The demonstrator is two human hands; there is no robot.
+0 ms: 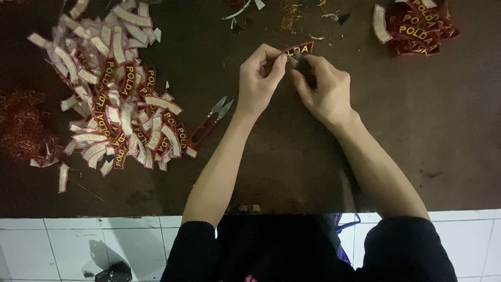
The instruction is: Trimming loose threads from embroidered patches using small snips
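Observation:
My left hand (259,78) pinches a small curved dark-red embroidered patch (301,48) with yellow lettering, holding it just above the dark brown table (292,156). My right hand (326,89) is closed around a small dark thread snipper (304,67), whose tip touches the patch's lower edge. Both hands meet at the upper middle of the view.
A big heap of similar patches (117,99), many white side up, lies at the left. A second thread snipper (211,119) rests beside it. A smaller patch stack (415,26) sits at the top right. Red thread scraps (23,125) lie far left. White floor tiles (78,245) show below.

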